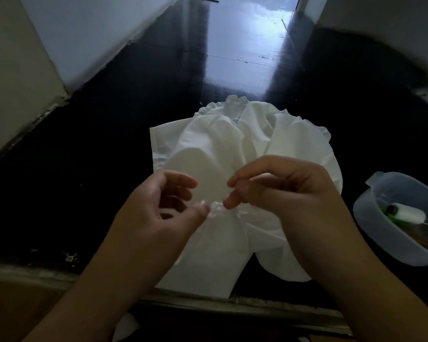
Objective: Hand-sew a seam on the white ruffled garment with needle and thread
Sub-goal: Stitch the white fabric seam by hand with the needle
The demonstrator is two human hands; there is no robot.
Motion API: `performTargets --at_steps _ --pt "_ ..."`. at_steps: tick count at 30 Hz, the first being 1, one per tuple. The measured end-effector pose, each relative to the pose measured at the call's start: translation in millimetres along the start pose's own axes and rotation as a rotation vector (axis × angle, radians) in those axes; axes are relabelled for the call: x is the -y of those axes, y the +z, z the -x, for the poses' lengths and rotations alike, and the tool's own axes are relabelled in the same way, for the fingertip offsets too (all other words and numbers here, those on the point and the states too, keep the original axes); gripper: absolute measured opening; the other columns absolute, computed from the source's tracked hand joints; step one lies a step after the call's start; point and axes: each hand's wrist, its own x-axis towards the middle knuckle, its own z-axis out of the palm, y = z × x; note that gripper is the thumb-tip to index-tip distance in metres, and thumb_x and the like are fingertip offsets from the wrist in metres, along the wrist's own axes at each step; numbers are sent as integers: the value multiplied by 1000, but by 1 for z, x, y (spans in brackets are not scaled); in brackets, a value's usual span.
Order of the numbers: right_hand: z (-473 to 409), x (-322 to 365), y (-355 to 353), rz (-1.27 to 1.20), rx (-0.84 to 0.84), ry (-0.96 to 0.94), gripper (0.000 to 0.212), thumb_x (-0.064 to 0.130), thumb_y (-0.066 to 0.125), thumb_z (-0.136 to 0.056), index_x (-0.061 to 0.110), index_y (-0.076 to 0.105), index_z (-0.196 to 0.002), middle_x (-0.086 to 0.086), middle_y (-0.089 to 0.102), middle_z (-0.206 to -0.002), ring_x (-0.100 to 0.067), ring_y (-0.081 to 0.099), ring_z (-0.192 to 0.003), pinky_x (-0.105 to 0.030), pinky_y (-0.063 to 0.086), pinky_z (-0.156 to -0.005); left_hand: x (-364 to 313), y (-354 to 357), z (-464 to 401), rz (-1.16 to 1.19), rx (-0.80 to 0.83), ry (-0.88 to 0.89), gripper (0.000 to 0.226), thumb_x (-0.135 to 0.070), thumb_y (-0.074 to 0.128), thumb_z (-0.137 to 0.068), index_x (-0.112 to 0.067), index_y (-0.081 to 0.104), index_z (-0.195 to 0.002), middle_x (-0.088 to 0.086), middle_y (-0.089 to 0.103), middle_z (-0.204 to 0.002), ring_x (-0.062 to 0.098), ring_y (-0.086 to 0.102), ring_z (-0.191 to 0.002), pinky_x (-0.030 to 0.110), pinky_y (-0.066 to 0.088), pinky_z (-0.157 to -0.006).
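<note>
The white ruffled garment (223, 144) lies bunched on a dark glossy surface, its ruffle edge at the far side. My left hand (166, 206) hovers over the near part of the cloth, fingers loosely curled, its thumb touching a gathered fold. My right hand (282, 191) is beside it, thumb and forefinger pinched together at that same fold of the garment. Neither a needle nor a thread shows clearly; the hands are slightly blurred.
A clear plastic tub (391, 218) at the right holds a spool of white thread (408, 213) and green items. White walls (59, 45) rise at the left. The dark surface (97, 169) ends at a ledge near me.
</note>
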Motion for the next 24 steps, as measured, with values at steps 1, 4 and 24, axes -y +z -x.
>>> performTargets --at_steps 1,4,24 --pt "-1 -1 -2 -94 -38 41 10 -3 70 -85 4 78 -85 -16 77 -75 -31 77 -80 -27 58 -78 3 1 -1 -61 38 -68 55 -67 75 -60 -34 69 -104 -12 72 -94 -5 68 -88 14 52 -73" --pt "-3 -4 -6 -292 -69 145 11 12 71 -77 7 77 -85 -25 76 -84 -49 72 -95 -42 57 -90 5 6 -1 -167 214 -180 51 -71 74 -67 -35 71 -103 -21 76 -93 -11 69 -84 16 54 -73" --pt "-12 -5 -33 -81 -384 127 11 3 61 -99 3 70 -92 -15 79 -89 -33 79 -84 -44 63 -77 10 12 -3 -165 133 -33 11 -32 73 -92 -37 70 -83 -8 76 -75 5 72 -67 17 48 -58"
